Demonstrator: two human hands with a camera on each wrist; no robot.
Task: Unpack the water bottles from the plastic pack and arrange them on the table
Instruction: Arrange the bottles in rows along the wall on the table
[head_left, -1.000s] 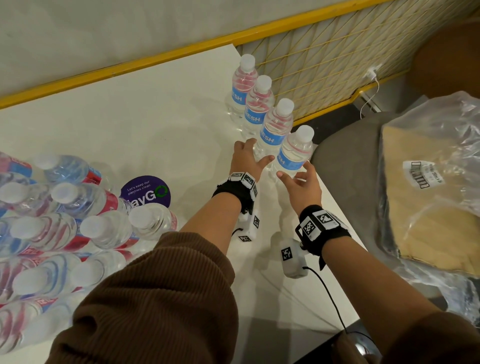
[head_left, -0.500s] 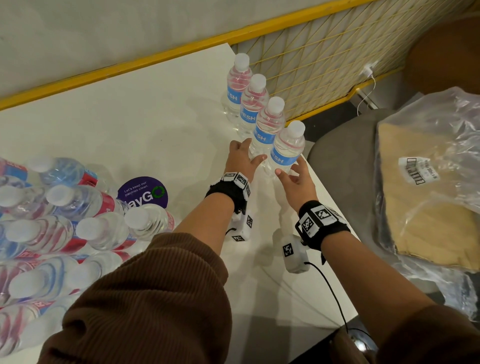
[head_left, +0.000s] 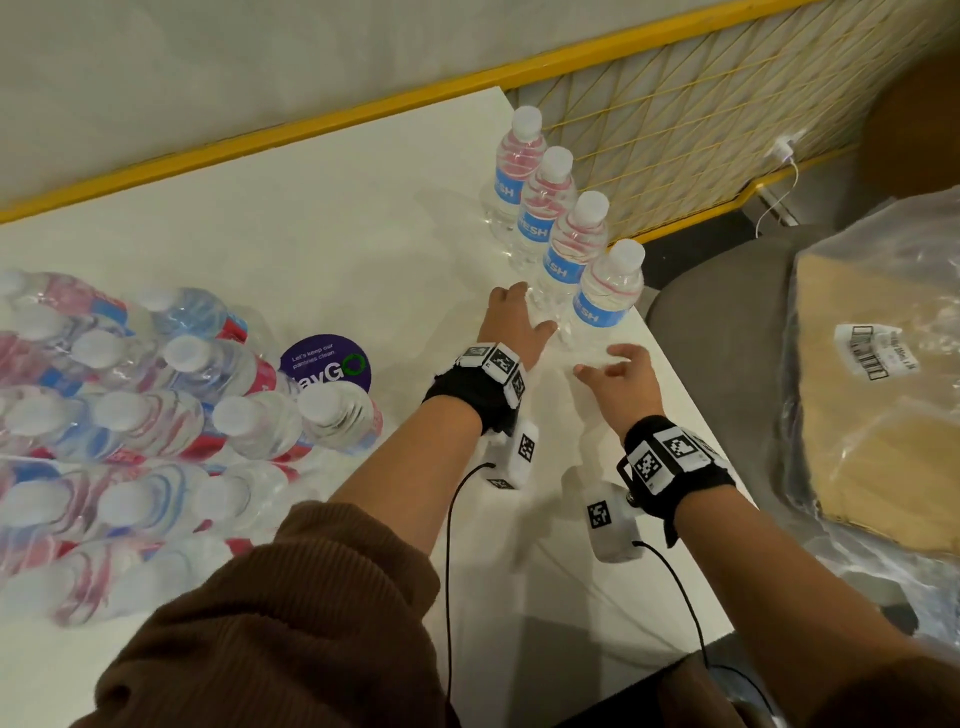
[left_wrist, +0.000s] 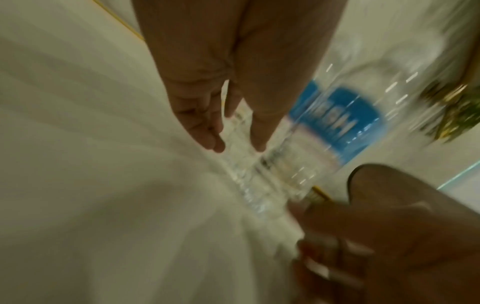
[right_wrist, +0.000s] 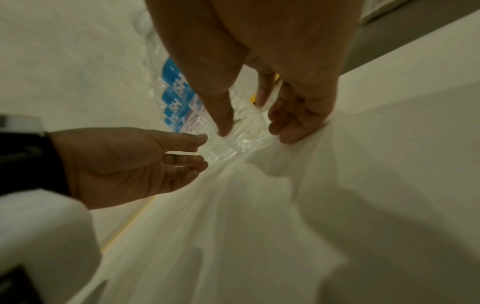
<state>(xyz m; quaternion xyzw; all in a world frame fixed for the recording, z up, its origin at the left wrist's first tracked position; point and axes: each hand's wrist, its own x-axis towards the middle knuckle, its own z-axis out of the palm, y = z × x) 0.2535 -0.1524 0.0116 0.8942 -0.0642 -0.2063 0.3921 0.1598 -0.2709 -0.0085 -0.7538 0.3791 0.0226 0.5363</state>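
Several upright water bottles with blue labels stand in a row along the white table's (head_left: 311, 208) right edge; the nearest bottle (head_left: 605, 306) (left_wrist: 324, 144) (right_wrist: 241, 139) is by the corner. My left hand (head_left: 519, 312) (left_wrist: 233, 144) (right_wrist: 182, 152) hovers with straight fingers beside the bases of the two nearest bottles and holds nothing. My right hand (head_left: 602, 364) (right_wrist: 249, 131) (left_wrist: 363, 246) is just short of the nearest bottle, fingers loosely spread, empty. The plastic pack (head_left: 130, 415) with many bottles lying on their sides is at the left.
A purple round sticker (head_left: 327, 364) lies beside the pack. Off the table's right edge are a grey seat (head_left: 717, 338) and a clear bag with a tan sheet (head_left: 883, 389). A yellow mesh fence (head_left: 675, 104) runs behind the bottle row.
Both hands flanked the nearest bottle a second ago; my right hand has now drawn back toward me, clear of it. The left hand stays close to the bottle bases.
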